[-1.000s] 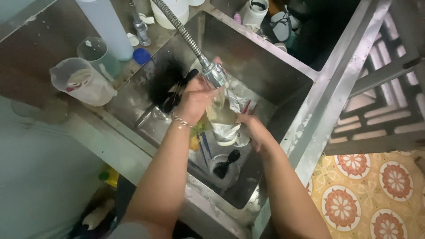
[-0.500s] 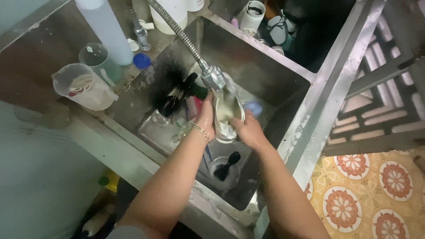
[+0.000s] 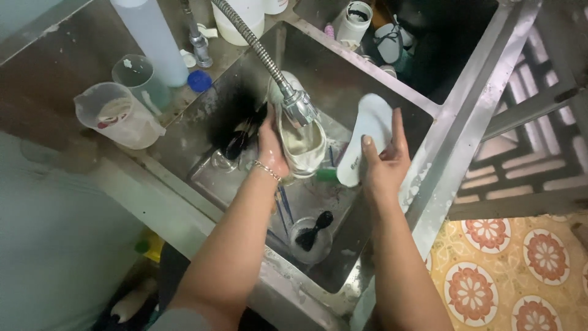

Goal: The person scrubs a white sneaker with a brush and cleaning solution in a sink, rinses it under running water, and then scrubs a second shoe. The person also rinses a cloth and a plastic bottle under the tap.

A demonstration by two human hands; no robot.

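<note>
Patterned orange floor tiles (image 3: 527, 270); metal grille (image 3: 539, 135) above.

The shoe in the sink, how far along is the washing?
Done: the white insole is out, in the right hand. In hand: the left hand holds the white shoe under the spray head. Left: the shoe's inside looks murky, and another shoe waits in the neighbouring basin.
</note>
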